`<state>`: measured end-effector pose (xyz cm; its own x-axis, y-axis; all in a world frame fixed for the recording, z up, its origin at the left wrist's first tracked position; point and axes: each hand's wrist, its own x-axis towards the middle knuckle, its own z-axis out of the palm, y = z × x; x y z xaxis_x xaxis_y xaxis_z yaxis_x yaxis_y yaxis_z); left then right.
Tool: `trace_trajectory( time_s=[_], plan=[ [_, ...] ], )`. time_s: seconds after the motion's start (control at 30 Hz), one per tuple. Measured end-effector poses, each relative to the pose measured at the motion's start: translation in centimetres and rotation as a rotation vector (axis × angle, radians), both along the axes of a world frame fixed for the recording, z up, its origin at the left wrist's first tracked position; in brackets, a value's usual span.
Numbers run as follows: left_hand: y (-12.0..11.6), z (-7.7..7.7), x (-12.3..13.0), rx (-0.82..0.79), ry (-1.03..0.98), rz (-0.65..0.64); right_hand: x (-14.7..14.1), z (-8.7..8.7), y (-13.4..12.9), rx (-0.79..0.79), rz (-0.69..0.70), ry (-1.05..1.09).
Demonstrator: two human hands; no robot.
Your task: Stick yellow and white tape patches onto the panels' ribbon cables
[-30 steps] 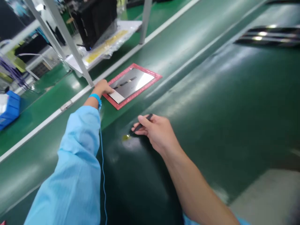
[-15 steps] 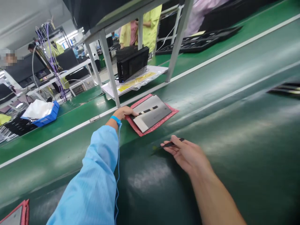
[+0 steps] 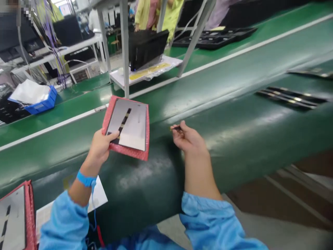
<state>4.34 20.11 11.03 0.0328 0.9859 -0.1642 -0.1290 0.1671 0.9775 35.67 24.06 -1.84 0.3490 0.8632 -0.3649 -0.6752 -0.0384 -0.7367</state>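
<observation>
My left hand (image 3: 100, 149) grips the left edge of a flat grey display panel (image 3: 136, 121), thumb on top. Under the panel lies a pink bubble-wrap sheet (image 3: 130, 155), held together with it. A black strip with pale bands runs down the panel's face. Over the green bench, to the right of the panel, my right hand (image 3: 191, 139) pinches a thin dark strip (image 3: 177, 128). Most of that strip is hidden by the fingers, and its kind is unclear.
Another panel (image 3: 14, 208) on pink wrap lies at lower left, near a white paper (image 3: 99, 196). Dark strips (image 3: 291, 97) lie at right on the green bench (image 3: 234, 132). A blue bin (image 3: 43, 102) and a metal-legged shelf (image 3: 125, 52) stand behind.
My left hand has brought the panel and pink wrap left and nearer, turning them. My right hand has moved a little up and left, still pinching the dark strip. The view has shifted.
</observation>
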Motion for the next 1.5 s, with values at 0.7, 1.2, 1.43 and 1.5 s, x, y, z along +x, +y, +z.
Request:
trace_trajectory(
  time_s=[0.7,1.2,1.43,1.5],
  plan=[
    [-20.7,-8.3,-2.9,-0.187,0.868,-0.01,-9.1,0.4,-9.2,-0.065,0.322,-0.176],
    [-21.7,-12.5,0.5,0.632,1.204,-0.061,-11.9,1.4,-15.2,0.151,0.363,-0.587],
    [-21.5,-12.1,0.7,0.615,1.212,-0.1,-12.0,2.0,-17.0,0.187,0.146,-0.754],
    [-21.5,-11.9,0.7,0.618,1.194,-0.111,-12.4,2.6,-17.4,0.114,0.157,-0.837]
  ],
)
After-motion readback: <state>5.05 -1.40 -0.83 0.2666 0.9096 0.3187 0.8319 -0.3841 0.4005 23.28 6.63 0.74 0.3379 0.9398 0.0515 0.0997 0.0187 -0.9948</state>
